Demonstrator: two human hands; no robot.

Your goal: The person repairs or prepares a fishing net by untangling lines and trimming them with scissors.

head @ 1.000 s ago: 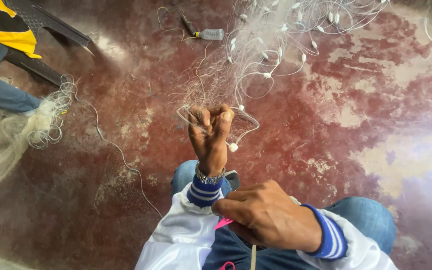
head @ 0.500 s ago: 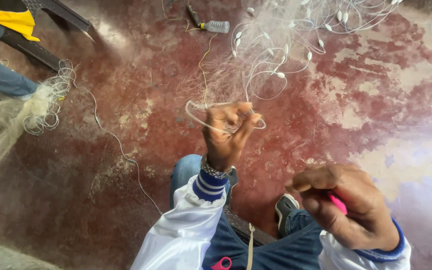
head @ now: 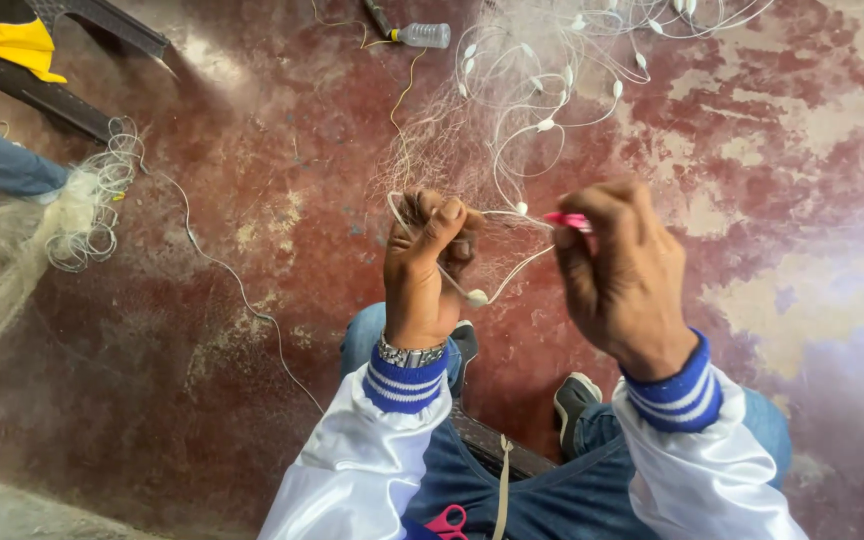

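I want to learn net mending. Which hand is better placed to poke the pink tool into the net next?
Probably the right hand: it pinches the pink tool, tip beside the white cord. The left hand is busy gripping net and cord.

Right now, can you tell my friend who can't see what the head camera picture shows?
A person's left hand pinches a white fishing net line while the right hand holds a small pink tool to it. More net with white floats spreads over a worn red floor, near a plastic bottle.
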